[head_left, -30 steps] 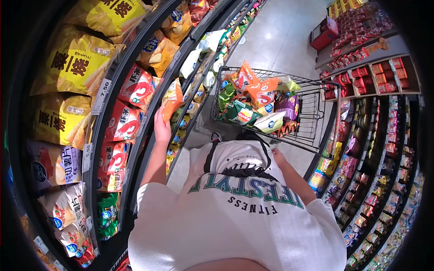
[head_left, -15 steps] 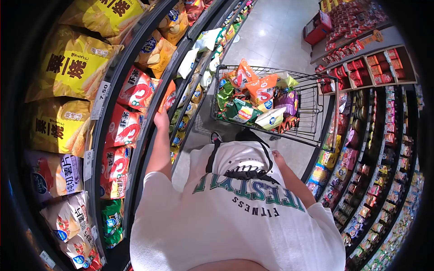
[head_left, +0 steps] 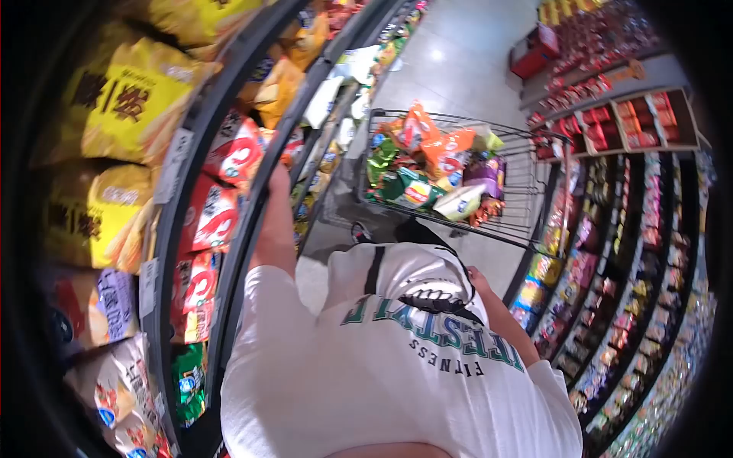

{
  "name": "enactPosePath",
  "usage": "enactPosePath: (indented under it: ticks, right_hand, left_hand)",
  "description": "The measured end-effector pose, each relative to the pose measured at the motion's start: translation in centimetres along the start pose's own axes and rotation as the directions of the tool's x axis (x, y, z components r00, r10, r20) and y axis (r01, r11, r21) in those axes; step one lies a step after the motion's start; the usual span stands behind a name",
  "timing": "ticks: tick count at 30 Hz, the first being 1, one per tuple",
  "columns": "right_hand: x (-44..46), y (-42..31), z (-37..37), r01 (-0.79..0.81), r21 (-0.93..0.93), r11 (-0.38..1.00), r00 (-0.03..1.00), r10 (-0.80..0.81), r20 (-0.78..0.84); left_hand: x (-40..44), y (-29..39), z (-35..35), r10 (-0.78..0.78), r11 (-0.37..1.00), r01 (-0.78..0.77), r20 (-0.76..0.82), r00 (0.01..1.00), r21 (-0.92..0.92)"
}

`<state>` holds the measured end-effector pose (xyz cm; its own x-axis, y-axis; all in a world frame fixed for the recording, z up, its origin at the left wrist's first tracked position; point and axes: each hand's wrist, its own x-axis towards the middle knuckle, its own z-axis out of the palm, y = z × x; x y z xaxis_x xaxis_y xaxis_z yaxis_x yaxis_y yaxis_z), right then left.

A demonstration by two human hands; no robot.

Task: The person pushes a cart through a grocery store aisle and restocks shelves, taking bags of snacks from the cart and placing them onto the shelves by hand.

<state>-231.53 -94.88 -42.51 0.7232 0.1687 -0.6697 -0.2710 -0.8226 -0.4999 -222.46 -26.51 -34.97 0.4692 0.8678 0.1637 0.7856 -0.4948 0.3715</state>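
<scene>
My left hand (head_left: 280, 182) reaches in at the edge of the left shelf, its fingers mostly hidden and blurred. Beside the fingertips shows a small part of an orange-red snack bag (head_left: 292, 146); whether the hand grips it cannot be made out. Red and white snack bags (head_left: 236, 149) stand on the shelf just left of this hand. My right hand (head_left: 477, 279) hangs low beside my white shirt, below the cart, with its fingers largely hidden. Orange bags (head_left: 449, 150) and a dark green bag (head_left: 412, 189) lie in the wire cart.
The shopping cart (head_left: 527, 183) stands in front of me on the grey floor (head_left: 450, 46). Yellow snack bags (head_left: 126, 99) fill the far left shelf. Curved shelves of packets (head_left: 595, 290) line the right, below a box of red packs (head_left: 641, 122).
My left hand has moved up and deeper into the shelf; the orange bag it held out over the shelf edge is now mostly hidden there. The view has shifted slightly and is blurred.
</scene>
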Motion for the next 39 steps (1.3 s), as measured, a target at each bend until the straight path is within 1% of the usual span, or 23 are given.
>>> enactPosePath:
  ticks: [1,3,4,5,6,7,8,9,10,13,14,16,17,19,21,23,25,27,28,31,34,36,39]
  right_hand:
    - [-1.1,-2.2,-0.9,-0.011,0.001,1.0,1.0,0.011,-0.025]
    - [-0.5,-0.4,-0.7,0.004,0.097,0.995,1.0,-0.005,0.006]
    - [-0.4,-0.2,-0.9,0.002,0.142,0.99,1.0,-0.006,0.026]
    - [-0.1,0.0,-1.2,0.0,0.183,0.983,0.999,-0.009,0.049]
    - [-0.3,-1.3,-1.9,-0.031,0.098,0.995,0.998,0.026,0.048]
    - [-1.6,-3.6,-2.4,0.08,0.27,0.96,0.992,-0.103,0.07]
    - [-2.6,-6.1,-4.5,0.166,-0.022,0.986,0.985,-0.165,0.043]
    - [-2.8,-7.4,-5.2,0.175,0.013,0.985,0.985,-0.175,0.009]
    - [-2.0,-7.9,-5.8,0.156,-0.046,0.987,0.988,-0.156,0.013]
    - [-1.1,-13.3,-9.2,0.206,0.103,0.973,0.978,-0.206,-0.01]
    - [-0.1,-14.6,-10.2,0.243,0.239,0.94,0.97,-0.243,-0.031]
    - [3.3,-17.2,-11.9,0.313,0.409,0.857,0.947,-0.317,-0.06]
    - [5.1,-18.3,-12.9,0.344,0.443,0.828,0.934,-0.349,-0.073]
    - [6.8,-22.4,-14.9,0.395,0.341,0.853,0.916,-0.337,-0.217]
    - [9.2,-25.4,-16.4,0.314,0.635,0.706,0.949,-0.221,-0.223]
    - [13.8,-24.8,-16.9,0.249,0.818,0.519,0.967,-0.183,-0.178]
    - [16.4,-24.9,-17.1,0.22,0.741,0.635,0.974,-0.1,-0.203]
    - [18.3,-24.7,-16.6,0.164,0.743,0.649,0.981,-0.025,-0.194]
    - [19.2,-24.5,-16.2,0.148,0.749,0.645,0.983,-0.013,-0.183]
    - [21.0,-24.9,-14.8,0.141,0.645,0.751,0.976,0.003,-0.217]
    - [21.5,-26.1,-13.9,0.096,0.604,0.791,0.987,0.002,-0.159]
    - [21.4,-26.5,-13.0,0.154,0.567,0.809,0.982,-0.061,-0.179]
    - [23.1,-24.9,-11.0,0.328,0.564,0.758,0.938,-0.193,-0.288]
  left_hand:
    - [0.6,-0.2,1.6,-0.001,1.0,0.001,0.043,0.999,-0.006]
    - [0.0,1.3,-0.1,0.102,0.971,-0.089,-0.048,0.994,0.221]
    - [0.7,0.0,1.6,0.264,0.895,-0.185,-0.149,0.953,0.405]
    - [0.5,-0.9,1.8,0.207,0.886,-0.149,-0.089,0.974,0.438]
    - [0.2,-1.5,1.6,0.149,0.872,-0.118,-0.028,0.989,0.475]
    - [0.0,-2.1,1.5,0.089,0.852,-0.094,0.033,0.995,0.515]
    - [-1.2,-2.2,2.1,0.011,0.974,-0.017,0.026,1.0,0.227]
    - [-2.4,-2.2,2.3,-0.068,0.99,0.07,0.018,0.998,-0.125]
    - [-3.7,-2.3,2.4,-0.146,0.895,0.137,0.011,0.989,-0.425]
    - [-5.9,-5.6,5.0,-0.264,0.549,0.144,-0.007,0.964,-0.824]
    - [-6.8,-6.4,5.3,-0.252,0.49,0.108,-0.022,0.968,-0.865]
    - [-9.6,-6.2,2.9,-0.234,0.411,0.104,0.005,0.972,-0.906]
    - [-10.5,-6.8,2.0,-0.225,0.478,0.149,0.044,0.973,-0.865]
    - [-12.4,-7.4,1.1,-0.22,0.59,0.232,0.122,0.968,-0.773]
    - [-14.1,-10.3,2.2,-0.062,0.595,0.121,0.105,0.993,-0.794]
    - [-15.7,-12.3,0.6,0.029,0.681,0.145,0.225,0.974,-0.717]
    - [-17.0,-14.8,0.3,0.012,0.654,0.216,0.295,0.955,-0.725]
    - [-18.3,-17.6,-1.2,-0.003,0.623,0.337,0.429,0.903,-0.706]
    - [-19.2,-18.0,-2.2,-0.075,0.702,0.342,0.413,0.908,-0.624]
    - [-21.7,-20.2,-3.5,-0.222,0.612,0.486,0.455,0.862,-0.624]
    - [-24.4,-21.5,-3.3,-0.189,0.613,0.458,0.444,0.876,-0.644]
    - [-26.0,-21.7,-2.8,-0.168,0.582,0.489,0.492,0.854,-0.65]
    - [-27.3,-21.4,-1.6,0.022,0.615,0.369,0.483,0.875,-0.697]
